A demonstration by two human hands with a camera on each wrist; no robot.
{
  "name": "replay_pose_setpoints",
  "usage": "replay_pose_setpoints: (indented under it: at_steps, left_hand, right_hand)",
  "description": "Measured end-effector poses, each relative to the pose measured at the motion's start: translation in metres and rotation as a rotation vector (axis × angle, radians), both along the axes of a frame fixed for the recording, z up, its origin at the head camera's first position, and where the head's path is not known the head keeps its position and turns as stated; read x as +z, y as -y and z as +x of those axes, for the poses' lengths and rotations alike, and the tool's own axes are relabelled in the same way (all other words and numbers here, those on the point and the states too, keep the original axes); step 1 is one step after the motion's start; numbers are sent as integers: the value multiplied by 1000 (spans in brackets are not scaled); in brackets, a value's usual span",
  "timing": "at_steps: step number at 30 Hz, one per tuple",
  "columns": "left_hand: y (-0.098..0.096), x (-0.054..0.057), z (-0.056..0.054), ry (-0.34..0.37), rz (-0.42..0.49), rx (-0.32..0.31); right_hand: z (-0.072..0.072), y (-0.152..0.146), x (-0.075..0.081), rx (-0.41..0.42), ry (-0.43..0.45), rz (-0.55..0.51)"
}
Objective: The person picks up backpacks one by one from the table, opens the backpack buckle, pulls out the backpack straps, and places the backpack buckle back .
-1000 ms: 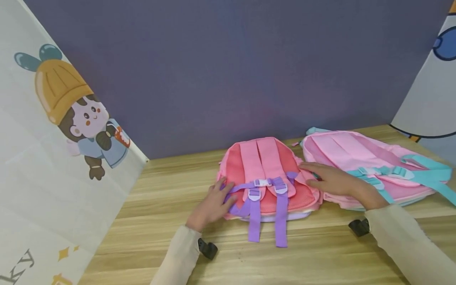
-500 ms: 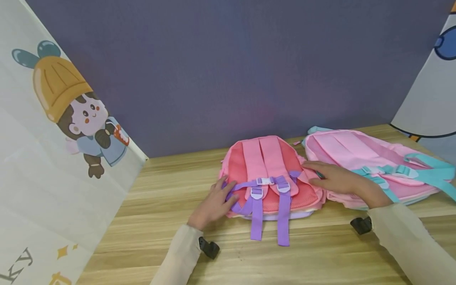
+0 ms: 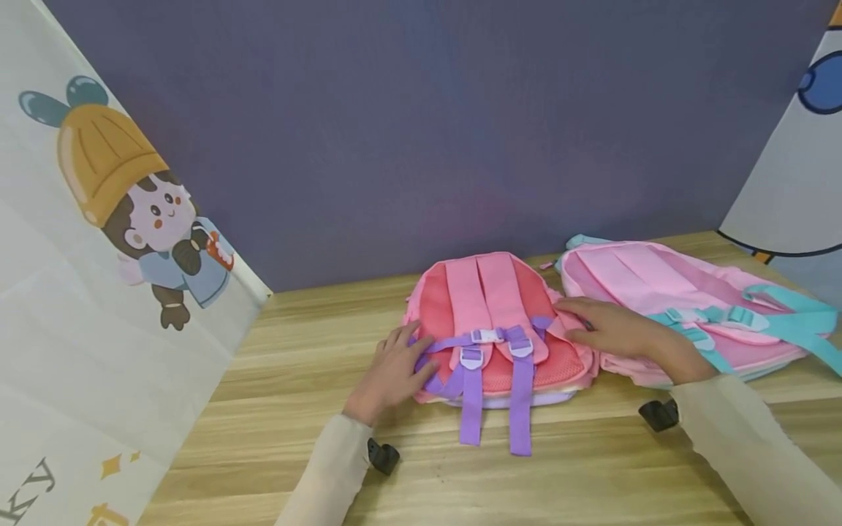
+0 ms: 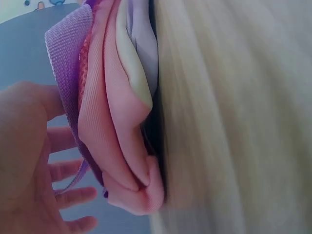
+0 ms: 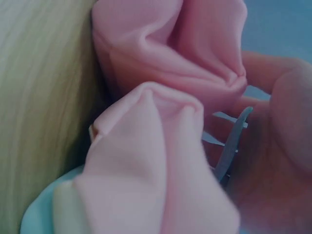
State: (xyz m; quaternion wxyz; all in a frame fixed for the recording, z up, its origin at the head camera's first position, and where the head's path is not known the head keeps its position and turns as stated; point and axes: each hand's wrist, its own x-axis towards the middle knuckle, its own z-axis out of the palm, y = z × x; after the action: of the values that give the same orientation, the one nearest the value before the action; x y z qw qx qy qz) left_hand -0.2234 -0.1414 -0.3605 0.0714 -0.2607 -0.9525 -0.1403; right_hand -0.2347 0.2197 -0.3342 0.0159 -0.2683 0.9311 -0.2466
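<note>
A coral-pink backpack (image 3: 534,288) lies on the wooden table (image 3: 296,438), its back panel and shoulder straps facing up. Purple webbing straps (image 3: 470,413) with white buckles cross its lower part and hang over the near edge. My left hand (image 3: 388,369) rests at its left edge beside the purple webbing; in the left wrist view the fingers of that left hand (image 4: 22,161) are spread and loosely bent. At the bag's right edge, my right hand (image 3: 615,332) touches the pink fabric with extended fingers. A lighter pink backpack (image 3: 641,267) with turquoise straps lies partly behind that hand.
A dark grey-blue wall panel (image 3: 427,124) stands behind the bags. To the left rises a white panel with a printed cartoon figure (image 3: 164,219). Another white printed panel (image 3: 789,175) stands at the right. The two backpacks lie close side by side.
</note>
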Motion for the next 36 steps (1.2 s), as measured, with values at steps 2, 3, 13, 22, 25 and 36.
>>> replay_pose_setpoints:
  at_steps: [2,3,13,22,25,36]
  left_hand:
    - [-1,1,0,-43,-33,3]
    - [-2,2,0,-68,-51,4]
    - [-11,14,-1,-219,-155,12]
    - [-25,19,-5,-210,-81,-49]
    - [-29,18,-7,-195,-63,-60]
    - [-48,13,-16,-62,125,-101]
  right_hand:
    - [-1,2,0,6,-28,14]
    - [-1,4,1,3,-36,20]
    - [-6,20,3,-41,-101,64]
    - [-13,37,3,8,-191,36]
    - [-13,42,3,4,-167,29]
    - [-16,66,0,20,-188,0]
